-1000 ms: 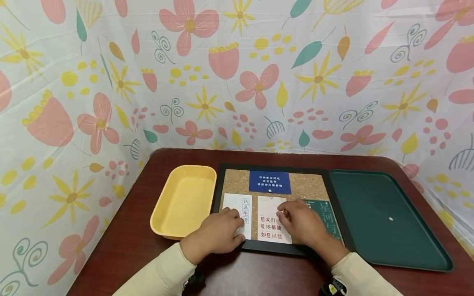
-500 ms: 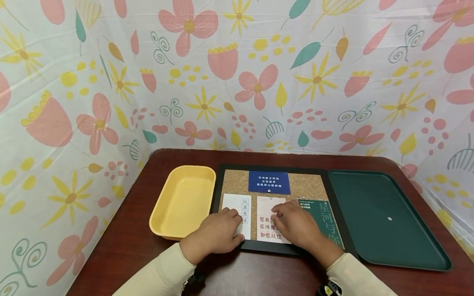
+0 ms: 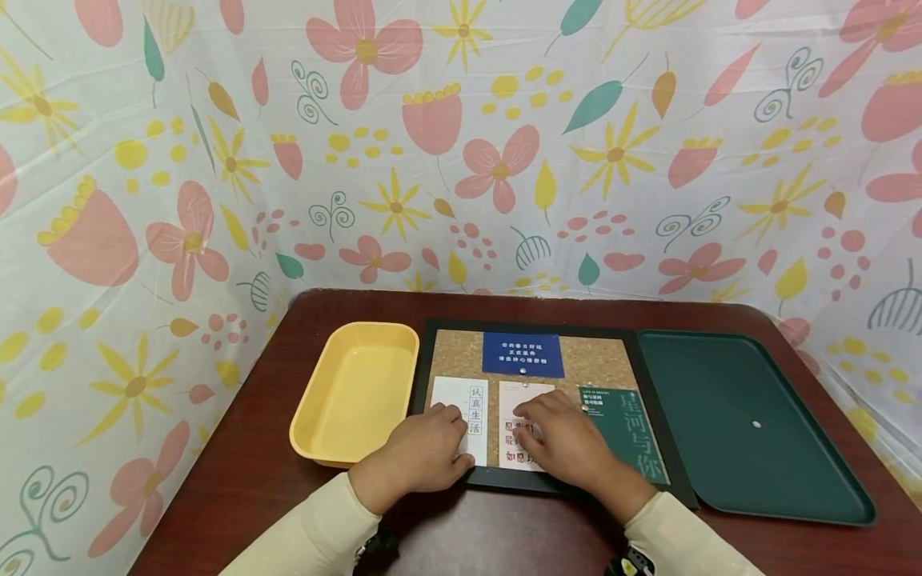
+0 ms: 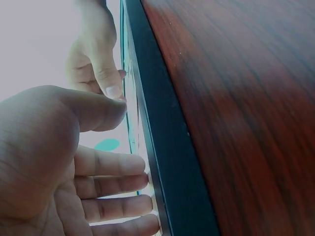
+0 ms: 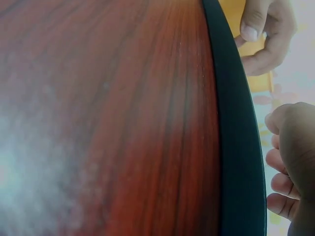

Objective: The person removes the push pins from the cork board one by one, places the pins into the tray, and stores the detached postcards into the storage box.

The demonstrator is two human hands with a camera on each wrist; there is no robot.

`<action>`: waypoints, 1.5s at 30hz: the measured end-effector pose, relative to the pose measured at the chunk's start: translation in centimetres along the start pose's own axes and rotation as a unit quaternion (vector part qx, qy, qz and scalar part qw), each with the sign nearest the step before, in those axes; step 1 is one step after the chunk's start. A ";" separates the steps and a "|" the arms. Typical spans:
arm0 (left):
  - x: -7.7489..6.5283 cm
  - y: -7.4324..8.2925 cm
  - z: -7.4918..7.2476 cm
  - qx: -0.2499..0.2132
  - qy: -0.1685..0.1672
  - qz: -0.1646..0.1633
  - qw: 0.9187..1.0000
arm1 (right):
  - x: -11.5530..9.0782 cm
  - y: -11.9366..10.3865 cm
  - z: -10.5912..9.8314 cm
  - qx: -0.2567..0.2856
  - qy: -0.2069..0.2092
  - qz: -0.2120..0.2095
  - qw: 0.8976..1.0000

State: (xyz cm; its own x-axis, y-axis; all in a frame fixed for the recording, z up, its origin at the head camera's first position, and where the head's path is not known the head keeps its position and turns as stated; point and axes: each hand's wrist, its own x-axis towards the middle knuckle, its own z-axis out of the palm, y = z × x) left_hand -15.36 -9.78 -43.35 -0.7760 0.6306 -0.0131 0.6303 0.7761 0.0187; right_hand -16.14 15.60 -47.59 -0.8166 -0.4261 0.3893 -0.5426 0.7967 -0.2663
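A black-framed cork board (image 3: pixel 457 346) lies on the table with several cards on it. My left hand (image 3: pixel 418 452) rests over the lower part of a white card (image 3: pixel 448 392) at the board's left; its fingers look fairly straight in the left wrist view. Above a pale card with red writing (image 3: pixel 515 458), my right hand (image 3: pixel 569 438) has its fingers loosely bent, and nothing shows between them. That hand covers part of the card. To its right is a green card (image 3: pixel 625 432) with a small clear pin (image 3: pixel 584 408) at its left edge. A blue card (image 3: pixel 522 354) sits at the top.
Left of the board stands a yellow basin (image 3: pixel 353 392). On the right lies a dark green tray (image 3: pixel 756 360) holding one small pale pin (image 3: pixel 756 425). The reddish-brown table (image 3: pixel 504 536) extends in front, and a flower-print cloth (image 3: pixel 497 240) hangs behind.
My right hand has moved left from the green card's edge to over the pale card, uncovering the green card and its pin. The left hand stays in place.
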 end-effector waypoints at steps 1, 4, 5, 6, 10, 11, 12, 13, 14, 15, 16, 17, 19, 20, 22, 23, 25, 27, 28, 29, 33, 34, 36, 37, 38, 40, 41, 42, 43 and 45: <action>0.0 0.0 0.0 0.000 0.001 -0.001 1.000 | 0.0 -0.1 0.0 0.000 -0.003 -0.002 1.000; 0.0 0.0 0.0 -0.001 0.006 -0.003 1.000 | 0.1 -0.4 0.2 0.000 -0.009 -0.010 1.000; 0.0 0.0 0.0 -0.001 0.007 -0.003 1.000 | 0.2 -0.4 0.2 0.000 -0.011 -0.014 1.000; 0.0 0.0 0.1 -0.001 0.009 -0.002 1.000 | 0.2 -0.5 0.2 0.000 -0.014 -0.018 1.000; -0.1 0.0 0.0 0.001 0.012 -0.002 1.000 | 0.2 -0.8 0.4 -0.002 -0.018 -0.027 0.999; -0.1 0.0 0.0 0.002 0.013 -0.002 1.000 | 0.2 -0.9 0.4 -0.002 -0.017 -0.028 0.999; -0.1 0.0 0.0 0.004 0.014 -0.002 1.000 | 0.2 -1.0 0.5 -0.003 -0.017 -0.029 0.999; -0.1 0.0 0.0 0.006 0.013 -0.003 1.000 | 0.2 -1.1 0.6 -0.002 -0.016 -0.029 0.999; -0.1 0.0 -0.1 0.009 0.013 -0.005 1.000 | 0.2 -1.1 0.6 -0.002 -0.016 -0.030 0.999; -0.1 0.0 -0.1 0.011 0.014 -0.007 1.000 | 0.3 -1.2 0.7 -0.002 -0.017 -0.030 0.999; -0.1 0.0 -0.1 0.012 0.014 -0.011 1.000 | 0.3 -1.2 0.7 -0.002 -0.018 -0.031 0.999; -0.1 0.0 -0.1 0.013 0.015 -0.015 1.000 | 0.3 -1.3 0.8 -0.003 -0.020 -0.031 0.999; -0.1 0.0 -0.2 0.011 0.015 -0.022 1.000 | 0.4 -1.4 0.8 -0.002 -0.022 -0.032 0.999; -0.1 0.0 -0.2 0.008 0.016 -0.026 0.999 | 0.4 -1.5 0.8 -0.002 -0.023 -0.031 0.999; 0.0 0.0 -0.2 0.002 0.017 -0.033 0.999 | 0.5 -1.6 0.8 -0.001 -0.027 -0.032 0.999; 0.0 0.1 -0.2 0.000 0.017 -0.035 0.999 | 0.5 -1.7 0.8 0.000 -0.029 -0.032 0.999; 0.0 0.2 -0.3 -0.003 0.016 -0.038 0.999 | 0.6 -1.9 0.8 0.004 -0.034 -0.034 0.999; 0.0 0.2 -0.3 -0.004 0.015 -0.041 0.999 | 0.6 -2.1 0.8 0.007 -0.039 -0.035 0.999; 0.0 0.3 -0.4 -0.003 0.014 -0.041 0.999 | 0.7 -2.2 0.8 0.007 -0.041 -0.036 0.998; 0.0 0.3 -0.4 -0.003 0.014 -0.042 0.999 | 0.7 -2.3 0.7 0.008 -0.043 -0.037 0.998; -0.1 0.4 -0.5 0.000 0.010 -0.041 0.999 | 1.0 -2.7 0.7 0.006 -0.046 -0.041 0.998; -0.1 0.4 -0.5 0.002 0.009 -0.041 0.999 | 1.0 -2.8 0.8 0.005 -0.046 -0.041 0.998; -0.1 0.4 -0.4 0.006 0.006 -0.040 0.999 | 1.2 -2.9 0.9 0.001 -0.045 -0.039 0.998; 0.0 0.4 -0.4 0.009 0.004 -0.039 0.999 | 1.3 -3.0 1.0 -0.001 -0.043 -0.038 0.998; 0.0 0.4 -0.4 0.012 0.003 -0.038 0.999 | 1.4 -3.1 1.0 -0.003 -0.042 -0.037 0.998; 0.0 0.4 -0.4 0.017 0.002 -0.035 0.999 | 1.6 -3.1 1.2 -0.005 -0.040 -0.030 0.999; 0.0 0.4 -0.4 0.019 0.002 -0.033 0.999 | 1.6 -3.1 1.2 -0.006 -0.040 -0.027 0.999; 0.0 0.4 -0.3 0.021 0.003 -0.032 0.999 | 1.7 -3.2 1.3 -0.007 -0.040 -0.023 0.999; 0.0 0.4 -0.3 0.022 0.004 -0.030 0.999 | 1.8 -3.2 1.4 -0.007 -0.040 -0.020 0.999; 0.0 0.3 -0.3 0.023 0.007 -0.028 0.999 | 2.0 -3.1 1.5 -0.010 -0.045 -0.014 0.999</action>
State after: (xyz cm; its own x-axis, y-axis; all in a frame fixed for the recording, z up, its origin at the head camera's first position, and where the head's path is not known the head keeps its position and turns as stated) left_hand -15.20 -9.51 -43.07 -0.8098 0.5867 0.0007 0.5865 0.8095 -0.0277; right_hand -16.31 11.63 -47.28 -0.8155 -0.4853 0.3151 -0.5631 0.7911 -0.2389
